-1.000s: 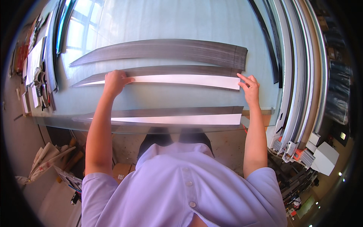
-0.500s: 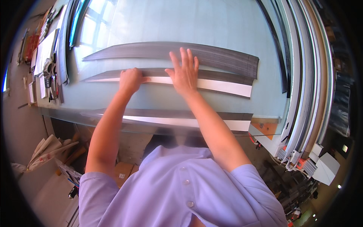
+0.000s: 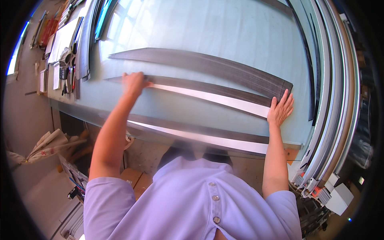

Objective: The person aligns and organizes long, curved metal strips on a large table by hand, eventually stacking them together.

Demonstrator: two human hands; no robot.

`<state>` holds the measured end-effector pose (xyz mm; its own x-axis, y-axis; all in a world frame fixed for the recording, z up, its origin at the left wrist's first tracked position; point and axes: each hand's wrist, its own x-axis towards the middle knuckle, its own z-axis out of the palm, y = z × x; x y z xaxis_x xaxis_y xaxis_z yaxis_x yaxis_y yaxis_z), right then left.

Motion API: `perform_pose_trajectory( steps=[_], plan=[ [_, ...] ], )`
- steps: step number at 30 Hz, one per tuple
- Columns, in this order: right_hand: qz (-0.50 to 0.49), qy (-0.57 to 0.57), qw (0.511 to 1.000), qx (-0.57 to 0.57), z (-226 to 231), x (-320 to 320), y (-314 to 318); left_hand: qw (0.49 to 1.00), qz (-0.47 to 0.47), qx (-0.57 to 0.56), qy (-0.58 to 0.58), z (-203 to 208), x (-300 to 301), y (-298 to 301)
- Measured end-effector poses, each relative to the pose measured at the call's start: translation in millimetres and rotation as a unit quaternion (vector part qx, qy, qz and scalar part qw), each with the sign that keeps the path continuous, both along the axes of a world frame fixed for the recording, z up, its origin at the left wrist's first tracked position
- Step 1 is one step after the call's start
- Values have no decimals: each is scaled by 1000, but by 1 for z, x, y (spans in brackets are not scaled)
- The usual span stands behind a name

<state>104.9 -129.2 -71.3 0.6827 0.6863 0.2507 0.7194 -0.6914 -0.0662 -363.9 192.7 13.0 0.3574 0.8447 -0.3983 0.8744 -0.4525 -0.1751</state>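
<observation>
Shifted since the earlier frame: the right hand point(image 3: 281, 110) now lies at the right end of the middle strip point(image 3: 208, 88), no longer over its mid-length; the left hand point(image 3: 134, 83) remains near the tapering end. The right hand is open, palm down, fingers extended and gripping nothing, its fingertips by the blunt end of the far strip point(image 3: 208, 65). The left hand is partly curled, thumb toward the white band point(image 3: 224, 101); blur leaves unclear whether it pinches or merely presses. The middle strip rests on the table point(image 3: 180, 110) between the 2 hands, the far strip beyond them, the near strip point(image 3: 224, 133) closer to the body. Good practice, as judged here: anchor 1 end firmly, smooth outward with light, even pressure, and leave the far strip undisturbed.
</observation>
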Motion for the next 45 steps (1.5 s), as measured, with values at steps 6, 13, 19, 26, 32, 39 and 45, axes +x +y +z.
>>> perform_pose_trajectory(
  steps=[6, 13, 19, 26, 32, 39, 45],
  plan=[
    [-7, 17, 1000, -1, 5, -3, 3, 998, 18, 22, 53, 11, -77, 55],
    [-9, 19, 1000, -10, 7, -5, 5, 978, 152, -65, -128, -1, -113, 74],
    [-13, 20, 999, -34, 6, -5, 0, 957, 161, -69, -232, -23, -134, 72],
    [-4, 88, 994, 60, -7, 12, -5, 894, 217, -63, -387, -46, -167, 77],
    [170, 100, 954, 225, 53, -3, 3, 886, 138, 209, -391, -39, -65, -6],
    [387, 187, 900, -72, 90, -73, 43, 924, -167, -17, -344, 5, 107, -104],
    [379, 220, 899, -25, 93, -72, 39, 909, -186, -9, -372, 7, 107, -102]
  ],
)
